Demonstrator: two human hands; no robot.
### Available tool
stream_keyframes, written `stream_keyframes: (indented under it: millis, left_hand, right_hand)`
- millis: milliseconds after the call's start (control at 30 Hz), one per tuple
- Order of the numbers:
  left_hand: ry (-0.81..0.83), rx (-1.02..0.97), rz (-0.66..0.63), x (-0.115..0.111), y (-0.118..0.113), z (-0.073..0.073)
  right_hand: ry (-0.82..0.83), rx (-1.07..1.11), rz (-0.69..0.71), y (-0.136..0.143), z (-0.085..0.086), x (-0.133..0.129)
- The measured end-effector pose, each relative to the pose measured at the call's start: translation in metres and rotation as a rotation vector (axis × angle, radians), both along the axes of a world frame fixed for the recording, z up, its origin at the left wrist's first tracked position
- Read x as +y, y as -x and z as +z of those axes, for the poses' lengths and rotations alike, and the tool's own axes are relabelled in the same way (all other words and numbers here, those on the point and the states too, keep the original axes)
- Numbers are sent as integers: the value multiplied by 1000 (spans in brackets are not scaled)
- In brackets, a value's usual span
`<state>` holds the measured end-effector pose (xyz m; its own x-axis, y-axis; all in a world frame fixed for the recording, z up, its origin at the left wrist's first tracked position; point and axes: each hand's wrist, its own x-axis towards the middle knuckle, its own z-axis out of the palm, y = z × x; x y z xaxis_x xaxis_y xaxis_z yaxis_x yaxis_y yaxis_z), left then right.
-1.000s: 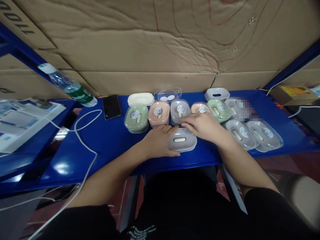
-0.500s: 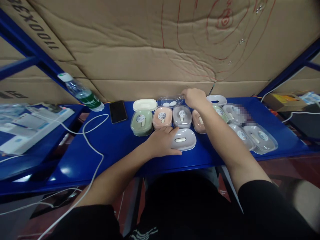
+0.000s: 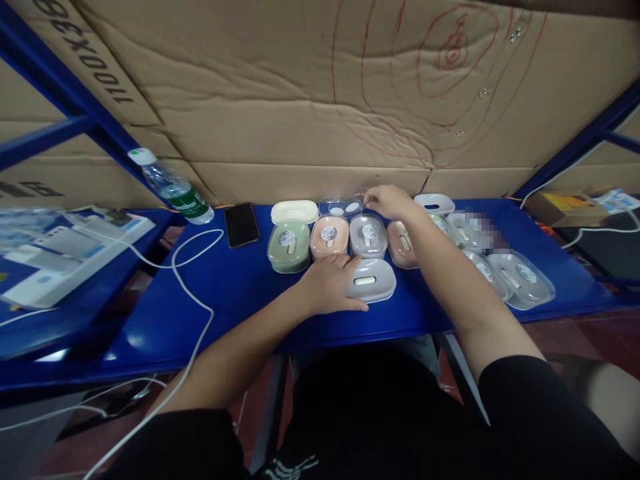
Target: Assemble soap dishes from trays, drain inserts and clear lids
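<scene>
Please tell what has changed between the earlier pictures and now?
The right hand moved from beside the front grey box, away from the body, to the edge of the clear plastic; whether it grips is unclear. The left hand still holds the box's left end; the phone and bottle stayed in place.

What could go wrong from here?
The right hand is at only one end of the clear plastic piece, so it might tip or slip if lifted there.

The right forearm passes over the right-hand pink box and might brush it.

The white cable runs close along the left forearm and might snag.
</scene>
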<state>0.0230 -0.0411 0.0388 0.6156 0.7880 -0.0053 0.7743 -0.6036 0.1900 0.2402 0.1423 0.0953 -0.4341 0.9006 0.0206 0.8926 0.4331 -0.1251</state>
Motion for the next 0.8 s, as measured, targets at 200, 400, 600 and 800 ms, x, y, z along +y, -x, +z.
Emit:
stream_keyframes:
  millis: [200,400,600,800]
  left_hand:
    - [9,16,10,-4,0,6]
    - [-8,8,38,-6,3,14]
    - [-308,-214,158,2,18,14]
    - [-575,-319,164,8,25,16]
  right_hand:
    - [-302,349,39,-24,-3,-21]
    - [-395,733,142,-39,-3,-79]
    - [-43,1295,61,-39,-12,-107]
    - [426,1283,-59,-27,-8,-126]
